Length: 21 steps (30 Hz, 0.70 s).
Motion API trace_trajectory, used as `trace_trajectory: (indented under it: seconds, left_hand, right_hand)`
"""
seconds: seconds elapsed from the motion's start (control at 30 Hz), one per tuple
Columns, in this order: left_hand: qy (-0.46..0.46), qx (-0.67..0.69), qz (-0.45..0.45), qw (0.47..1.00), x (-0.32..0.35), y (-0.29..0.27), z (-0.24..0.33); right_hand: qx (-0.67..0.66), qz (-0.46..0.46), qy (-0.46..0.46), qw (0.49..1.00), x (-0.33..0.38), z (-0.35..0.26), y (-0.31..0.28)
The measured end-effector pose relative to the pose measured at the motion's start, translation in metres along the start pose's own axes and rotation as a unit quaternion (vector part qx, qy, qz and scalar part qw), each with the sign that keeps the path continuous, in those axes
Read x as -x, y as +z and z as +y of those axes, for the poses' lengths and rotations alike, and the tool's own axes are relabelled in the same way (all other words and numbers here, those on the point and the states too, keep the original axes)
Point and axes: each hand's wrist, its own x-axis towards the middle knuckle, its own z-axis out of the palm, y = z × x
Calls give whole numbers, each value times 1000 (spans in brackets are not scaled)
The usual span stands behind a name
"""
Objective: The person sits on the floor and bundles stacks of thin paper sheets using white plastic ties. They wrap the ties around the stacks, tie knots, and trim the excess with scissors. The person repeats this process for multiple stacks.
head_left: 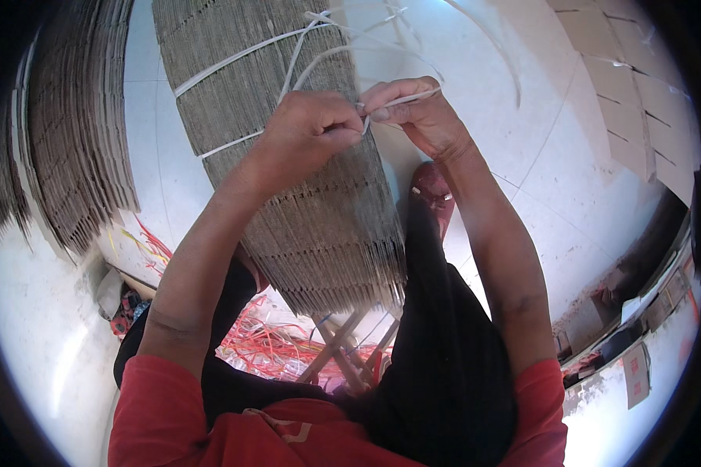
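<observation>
A tall bundle of flat corrugated cardboard [319,226] lies between my knees, its many edges facing up. White plastic strapping [241,58] runs across it in two places, and loose lengths loop above its far right side. My left hand [308,132] is closed in a fist on the strap, over the bundle's right part. Touching it at the fingertips, my right hand [417,117] pinches the same white strap between thumb and fingers, just off the bundle's right edge. The exact crossing of the strap between the two hands is partly hidden by my fingers.
More cardboard stacks [78,117] stand at the left. Flattened cartons [631,78] lie at the far right. Red and pink strap scraps [269,342] cover the floor below, beside crossed wooden legs [339,350]. A low shelf with odds and ends [623,335] runs along the right.
</observation>
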Motion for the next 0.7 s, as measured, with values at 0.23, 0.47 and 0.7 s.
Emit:
trace_trajectory:
  seconds: [0.23, 0.47, 0.7]
  left_hand:
    - [-103, 87, 46, 990, -6, -4, 0]
    - [8, -82, 69, 994, -21, -1, -12]
    - [-17, -80, 35, 996, -24, -1, -12]
  right_hand:
    - [89, 157, -85, 980, 6, 0, 18]
    - [226, 258, -182, 922, 0, 23, 38]
    - [162, 253, -143, 943, 1, 20, 40]
